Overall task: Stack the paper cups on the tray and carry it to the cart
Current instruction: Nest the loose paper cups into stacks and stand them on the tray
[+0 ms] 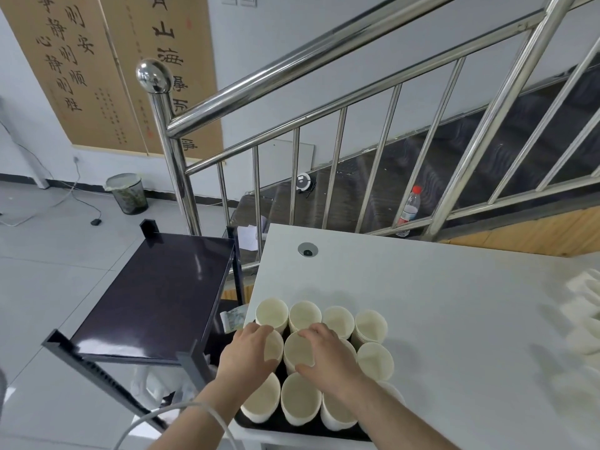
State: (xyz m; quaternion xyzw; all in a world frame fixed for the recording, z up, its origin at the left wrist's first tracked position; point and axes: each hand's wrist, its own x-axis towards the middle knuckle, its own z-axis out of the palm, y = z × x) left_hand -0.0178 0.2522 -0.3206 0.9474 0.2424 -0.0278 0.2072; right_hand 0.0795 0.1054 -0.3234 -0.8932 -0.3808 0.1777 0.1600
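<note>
Both hands' fingers (311, 331) curl over the paper cups (300, 354) on the tray (279, 427).

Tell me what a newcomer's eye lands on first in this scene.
First, the cluster of cream paper cups packed on a dark tray at the white table's near-left corner, with the left hand and right hand resting on the middle ones. Next, the shiny steel stair railing slanting across the top, and the dark cart standing left of the table.

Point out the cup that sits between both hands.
The middle-row cup: the left hand is on its left and the right hand reaches over its right rim; no other cup has both.
</note>
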